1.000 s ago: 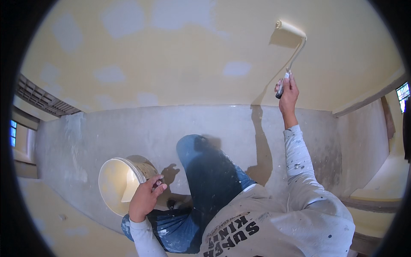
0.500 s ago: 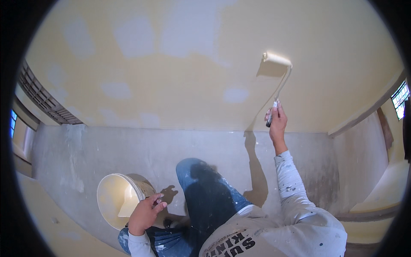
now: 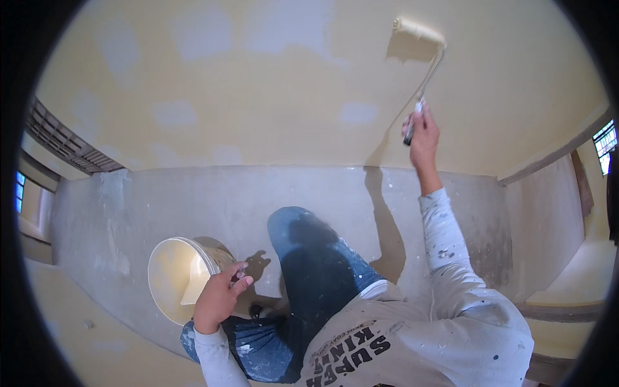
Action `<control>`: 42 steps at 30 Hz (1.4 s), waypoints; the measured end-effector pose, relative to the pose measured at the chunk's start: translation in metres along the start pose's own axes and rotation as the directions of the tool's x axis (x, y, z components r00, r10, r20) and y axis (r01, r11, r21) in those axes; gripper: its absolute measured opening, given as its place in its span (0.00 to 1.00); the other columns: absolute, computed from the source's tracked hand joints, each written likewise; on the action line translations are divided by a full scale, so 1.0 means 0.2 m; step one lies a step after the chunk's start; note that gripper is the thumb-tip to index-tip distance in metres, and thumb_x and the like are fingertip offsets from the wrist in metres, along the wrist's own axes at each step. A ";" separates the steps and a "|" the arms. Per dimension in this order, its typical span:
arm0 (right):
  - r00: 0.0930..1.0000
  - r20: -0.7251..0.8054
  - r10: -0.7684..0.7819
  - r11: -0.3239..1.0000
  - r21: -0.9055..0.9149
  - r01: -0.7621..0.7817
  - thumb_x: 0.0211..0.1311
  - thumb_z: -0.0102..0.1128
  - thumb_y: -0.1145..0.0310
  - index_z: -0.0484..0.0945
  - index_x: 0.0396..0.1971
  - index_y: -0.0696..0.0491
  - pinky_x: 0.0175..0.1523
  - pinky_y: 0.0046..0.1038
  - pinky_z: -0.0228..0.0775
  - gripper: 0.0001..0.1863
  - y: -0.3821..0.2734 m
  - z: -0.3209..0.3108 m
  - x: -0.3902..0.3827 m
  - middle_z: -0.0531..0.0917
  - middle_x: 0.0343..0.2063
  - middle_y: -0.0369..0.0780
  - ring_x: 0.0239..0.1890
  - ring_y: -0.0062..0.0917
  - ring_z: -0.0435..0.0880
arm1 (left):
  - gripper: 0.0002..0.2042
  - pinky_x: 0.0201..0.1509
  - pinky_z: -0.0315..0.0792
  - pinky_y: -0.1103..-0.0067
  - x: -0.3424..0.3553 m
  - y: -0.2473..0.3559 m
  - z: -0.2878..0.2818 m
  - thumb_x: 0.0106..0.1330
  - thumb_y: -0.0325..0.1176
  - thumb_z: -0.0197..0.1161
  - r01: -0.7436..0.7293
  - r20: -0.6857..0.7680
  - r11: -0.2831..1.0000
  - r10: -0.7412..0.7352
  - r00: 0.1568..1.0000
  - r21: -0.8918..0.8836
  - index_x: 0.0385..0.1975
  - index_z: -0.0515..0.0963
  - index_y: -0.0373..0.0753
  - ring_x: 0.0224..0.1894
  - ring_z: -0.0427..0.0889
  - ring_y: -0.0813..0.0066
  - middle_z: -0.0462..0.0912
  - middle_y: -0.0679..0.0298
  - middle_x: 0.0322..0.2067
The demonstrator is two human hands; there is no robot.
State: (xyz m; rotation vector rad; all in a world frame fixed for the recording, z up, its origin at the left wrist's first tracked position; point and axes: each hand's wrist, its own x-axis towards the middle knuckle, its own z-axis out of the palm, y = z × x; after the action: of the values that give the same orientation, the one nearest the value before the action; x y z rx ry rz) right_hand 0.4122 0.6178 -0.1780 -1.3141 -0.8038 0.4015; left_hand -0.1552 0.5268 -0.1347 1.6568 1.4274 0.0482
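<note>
The light is moderate and rather even over the wall [image 3: 271, 119]; the shadows suggest that it comes from above and behind the person. The roller [image 3: 419, 29] casts a clear shadow just below it. From the right hand [image 3: 424, 132] and arm, a long shadow reaches across the floor [image 3: 316, 184], while the left hand [image 3: 218, 298] throws a small one to its right. A broad dark shadow covers the trousers [image 3: 322, 258]. The window [image 3: 605, 143] at the right glares almost white. Toward the rim, the grille [image 3: 68, 138] bends strongly, and the corners become black. Fine details look somewhat soft.
</note>
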 end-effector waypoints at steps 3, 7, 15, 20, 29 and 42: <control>0.997 0.008 0.080 0.997 -0.026 -0.079 0.87 0.53 0.68 0.71 0.78 0.58 0.34 0.22 0.74 0.25 0.34 -0.01 -0.23 0.79 0.32 0.34 0.30 0.15 0.78 | 0.24 0.55 0.81 0.66 0.00 0.00 -0.01 0.77 0.44 0.70 0.011 0.005 1.000 -0.011 1.000 0.004 0.66 0.81 0.35 0.47 0.90 0.51 0.90 0.47 0.45; 0.986 0.041 0.162 0.984 -0.086 -0.158 0.88 0.53 0.67 0.71 0.79 0.57 0.34 0.22 0.75 0.26 0.66 -0.05 -0.44 0.79 0.33 0.34 0.30 0.16 0.78 | 0.24 0.55 0.81 0.66 0.00 0.01 -0.01 0.77 0.44 0.70 0.000 0.004 1.000 0.000 1.000 0.013 0.66 0.81 0.35 0.47 0.90 0.50 0.90 0.47 0.46; 0.989 0.072 0.132 0.977 -0.177 -0.117 0.88 0.53 0.66 0.70 0.79 0.57 0.34 0.23 0.74 0.26 0.65 -0.05 -0.49 0.79 0.33 0.34 0.30 0.17 0.79 | 0.24 0.56 0.81 0.65 0.01 0.00 -0.02 0.78 0.44 0.69 0.022 0.006 0.999 -0.022 1.000 0.026 0.67 0.81 0.36 0.48 0.90 0.49 0.90 0.46 0.46; 0.975 0.079 0.206 0.978 -0.063 -0.201 0.88 0.52 0.66 0.71 0.78 0.58 0.36 0.23 0.74 0.26 0.67 0.06 -0.54 0.80 0.34 0.34 0.31 0.16 0.78 | 0.25 0.56 0.81 0.65 0.01 0.00 -0.02 0.78 0.44 0.69 0.043 0.020 0.999 -0.043 0.999 0.015 0.67 0.81 0.35 0.49 0.90 0.50 0.90 0.46 0.47; 0.960 0.122 0.254 0.964 -0.113 -0.240 0.87 0.52 0.68 0.71 0.77 0.61 0.38 0.23 0.74 0.25 0.84 0.24 -0.69 0.79 0.34 0.34 0.32 0.16 0.77 | 0.24 0.57 0.80 0.65 0.02 -0.02 0.00 0.78 0.43 0.69 0.039 0.003 0.998 -0.039 0.999 0.052 0.67 0.81 0.35 0.49 0.90 0.49 0.90 0.46 0.47; 0.968 0.075 0.239 0.968 -0.099 -0.231 0.88 0.52 0.67 0.71 0.77 0.60 0.37 0.23 0.72 0.25 0.79 0.34 -0.70 0.78 0.31 0.33 0.30 0.15 0.75 | 0.24 0.57 0.80 0.64 0.04 -0.08 0.03 0.78 0.44 0.68 0.034 0.007 0.997 -0.035 0.999 0.067 0.66 0.81 0.34 0.49 0.90 0.47 0.91 0.45 0.47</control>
State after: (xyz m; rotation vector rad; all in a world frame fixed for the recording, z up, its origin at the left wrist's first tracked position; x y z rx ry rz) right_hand 0.2954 0.6082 -0.3674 -1.4907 -0.7463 0.6199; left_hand -0.1622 0.5283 -0.1519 1.6845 1.4653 -0.0264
